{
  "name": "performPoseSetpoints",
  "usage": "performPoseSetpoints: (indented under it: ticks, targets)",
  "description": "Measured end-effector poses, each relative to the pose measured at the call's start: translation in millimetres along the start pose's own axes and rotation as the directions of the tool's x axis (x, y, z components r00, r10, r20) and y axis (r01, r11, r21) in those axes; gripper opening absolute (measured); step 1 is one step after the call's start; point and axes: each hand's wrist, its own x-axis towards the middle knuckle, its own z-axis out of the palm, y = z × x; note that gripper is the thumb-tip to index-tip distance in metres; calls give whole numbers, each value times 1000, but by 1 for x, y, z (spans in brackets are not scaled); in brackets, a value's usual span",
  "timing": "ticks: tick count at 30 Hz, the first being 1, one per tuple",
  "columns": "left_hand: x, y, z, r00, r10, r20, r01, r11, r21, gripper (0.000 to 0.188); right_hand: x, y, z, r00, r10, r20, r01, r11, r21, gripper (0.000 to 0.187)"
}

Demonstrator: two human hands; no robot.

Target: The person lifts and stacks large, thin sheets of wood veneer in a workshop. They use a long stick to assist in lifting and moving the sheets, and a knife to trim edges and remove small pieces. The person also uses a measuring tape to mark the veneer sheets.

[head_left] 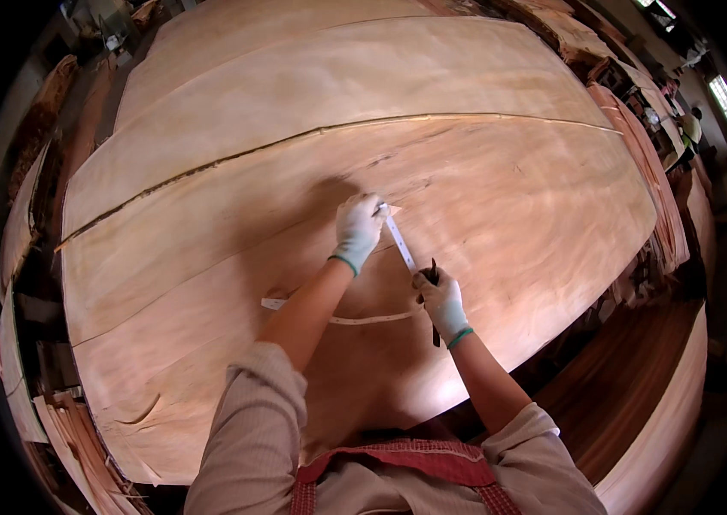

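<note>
My left hand [359,225], in a white glove with a green cuff, is closed at the far end of a white perforated tape [399,240]. Its fingertips are at the wood surface beside a small pale triangular piece [394,209]. From there the tape runs straight to my right hand [442,302], gloved likewise. That hand is closed around a slim black tool [436,335] whose kind I cannot make out, and the tape passes at its fingers. The tape's loose length curves left beneath my left forearm, ending in a white tip [273,303].
Large wood veneer sheets [501,197] lie under my hands. A long thin bamboo-like strip [320,130] crosses them. Stacked veneer [638,386] stands at the lower right, and ragged sheets [80,455] at the lower left. Another person [690,129] is at the far right.
</note>
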Motion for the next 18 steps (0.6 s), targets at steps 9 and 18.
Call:
performPoseSetpoints:
  ticks: [9, 18]
  targets:
    - [35, -8, 51, 999, 41, -10, -34, 933, 359, 29, 54, 10, -3, 995, 85, -58, -82, 995, 55, 19]
    - [-1, -32, 3, 999, -47, -28, 51, 978, 202, 48, 99, -66, -44, 975, -173, 141, 215, 899, -382, 19]
